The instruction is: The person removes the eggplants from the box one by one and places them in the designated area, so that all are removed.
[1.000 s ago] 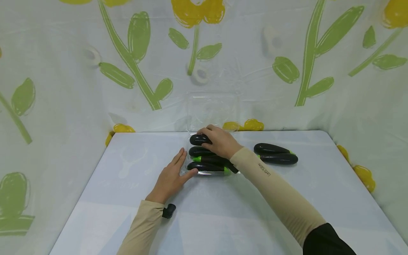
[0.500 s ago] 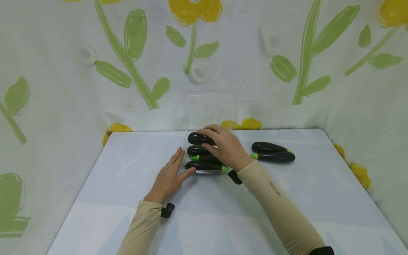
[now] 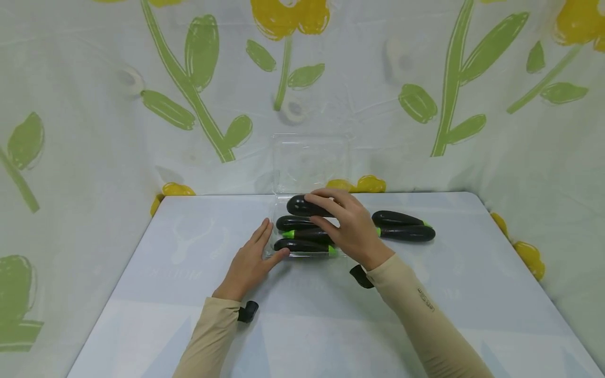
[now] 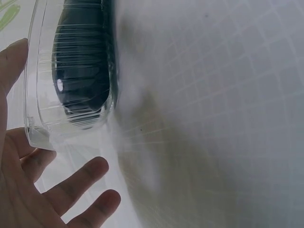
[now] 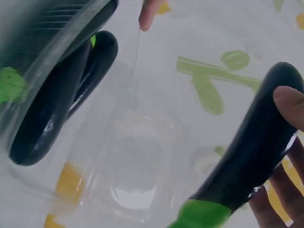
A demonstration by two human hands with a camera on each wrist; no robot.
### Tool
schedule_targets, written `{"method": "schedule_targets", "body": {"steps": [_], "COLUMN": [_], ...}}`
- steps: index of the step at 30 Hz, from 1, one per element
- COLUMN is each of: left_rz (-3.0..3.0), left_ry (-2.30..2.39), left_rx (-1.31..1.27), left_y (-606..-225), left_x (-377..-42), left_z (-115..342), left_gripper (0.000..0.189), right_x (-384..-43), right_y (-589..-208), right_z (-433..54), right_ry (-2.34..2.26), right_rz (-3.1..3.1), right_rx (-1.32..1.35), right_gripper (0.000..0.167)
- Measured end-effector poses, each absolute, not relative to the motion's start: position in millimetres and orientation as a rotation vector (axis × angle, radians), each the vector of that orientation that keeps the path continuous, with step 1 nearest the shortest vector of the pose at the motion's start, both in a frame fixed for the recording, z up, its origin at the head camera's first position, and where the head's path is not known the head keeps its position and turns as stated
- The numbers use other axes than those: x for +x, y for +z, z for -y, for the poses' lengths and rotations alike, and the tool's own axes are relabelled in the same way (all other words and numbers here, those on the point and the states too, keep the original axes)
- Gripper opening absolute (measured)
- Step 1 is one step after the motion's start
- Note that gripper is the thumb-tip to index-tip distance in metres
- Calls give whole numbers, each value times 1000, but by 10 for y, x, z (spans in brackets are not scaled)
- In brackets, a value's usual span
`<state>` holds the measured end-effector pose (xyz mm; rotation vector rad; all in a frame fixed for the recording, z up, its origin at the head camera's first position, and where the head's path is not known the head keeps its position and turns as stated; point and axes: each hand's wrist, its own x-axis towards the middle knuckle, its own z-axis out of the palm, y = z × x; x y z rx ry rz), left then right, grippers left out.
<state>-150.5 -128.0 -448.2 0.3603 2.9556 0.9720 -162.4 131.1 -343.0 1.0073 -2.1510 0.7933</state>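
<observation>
A clear plastic clamshell box (image 3: 340,255) holds several black eggplants (image 3: 302,245) with green stem ends, lying side by side. Above its back part, my right hand (image 3: 356,228) grips another eggplant (image 3: 302,205) between thumb and fingers. The right wrist view shows this eggplant's green stem end (image 5: 202,213) hanging free, apart from the box. My left hand (image 3: 248,268) rests against the box's left front corner, thumb on the front side and fingers along the left side. Its fingers are extended and spread in the left wrist view, where one eggplant (image 4: 83,57) shows through the ribbed wall.
Two more eggplants (image 3: 408,233) lie together on the white table (image 3: 302,325), right of the box. Behind, the transparent lid (image 3: 312,160) stands raised against the flower-printed cloth (image 3: 359,94). Black wrist cameras (image 3: 248,312) sit on both wrists.
The right hand, gripping its eggplant, has shifted right and come up slightly from the box's back row. The left hand stays at the box corner. The view has drifted a little.
</observation>
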Motion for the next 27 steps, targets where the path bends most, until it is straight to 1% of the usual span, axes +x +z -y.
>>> {"method": "schedule_targets", "body": {"steps": [7, 14, 21, 27], "left_rz": [-2947, -2953, -2944, -2930], "left_ry": [976, 973, 979, 962], "left_rx": [361, 379, 374, 372], "left_y": [-4466, -4463, -4414, -4412], "left_x": [-1502, -1490, -1486, -1479], "left_z": [1280, 1292, 1289, 1277], "left_gripper": [94, 96, 92, 94], "right_x": [-1502, -1425, -1389, -1337], "right_y": [-3486, -3647, -3831, -3939], "right_z": [-1520, -1820, -2163, -2473], "right_ry": [743, 688, 710, 688], "right_rz": [2113, 2136, 2243, 2311], "right_rx": [960, 907, 755, 656], "right_gripper": [54, 56, 56, 58]}}
